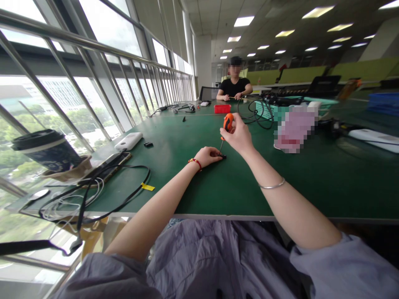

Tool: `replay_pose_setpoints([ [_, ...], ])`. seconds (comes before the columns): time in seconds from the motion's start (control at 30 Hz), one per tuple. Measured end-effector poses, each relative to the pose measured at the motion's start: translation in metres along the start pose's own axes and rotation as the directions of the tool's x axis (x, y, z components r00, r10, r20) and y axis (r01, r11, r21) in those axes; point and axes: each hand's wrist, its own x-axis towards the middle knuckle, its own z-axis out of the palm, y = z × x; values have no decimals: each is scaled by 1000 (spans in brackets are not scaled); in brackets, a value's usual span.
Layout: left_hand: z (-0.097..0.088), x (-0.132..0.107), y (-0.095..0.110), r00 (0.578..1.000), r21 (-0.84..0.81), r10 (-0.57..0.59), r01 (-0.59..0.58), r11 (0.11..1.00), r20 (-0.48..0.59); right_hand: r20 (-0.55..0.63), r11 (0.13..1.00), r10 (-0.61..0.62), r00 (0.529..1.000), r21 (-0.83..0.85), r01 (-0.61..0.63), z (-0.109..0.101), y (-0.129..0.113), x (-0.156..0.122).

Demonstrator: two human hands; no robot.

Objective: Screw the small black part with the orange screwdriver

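Note:
My right hand [239, 135] is closed round the orange handle of a small screwdriver [227, 124], held upright with its tip pointing down. The tip meets a small black part [222, 156] on the green table [237, 187]. My left hand [207, 157] rests on the table with its fingers curled, pinching that black part to hold it in place. A red string bracelet sits on my left wrist and a silver bangle on my right forearm.
A paper coffee cup [46, 151], a phone [107, 166], a white power bank [129, 141] and looped cables [93, 195] lie at the left edge by the windows. A red tray [222, 109] and black cables [258, 114] lie farther off. A person [234, 85] sits at the far end.

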Motion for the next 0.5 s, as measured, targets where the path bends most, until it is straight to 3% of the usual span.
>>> replay_pose_setpoints([
  [0.2, 0, 0, 0, 1000, 1, 7, -7, 1000, 0, -14, 992, 22, 1000, -125, -24, 0, -1, 0],
  [0.5, -1, 0, 0, 1000, -5, 1, -1, 1000, -5, 8, 998, 34, 999, -61, -33, -1, -1, -1],
])
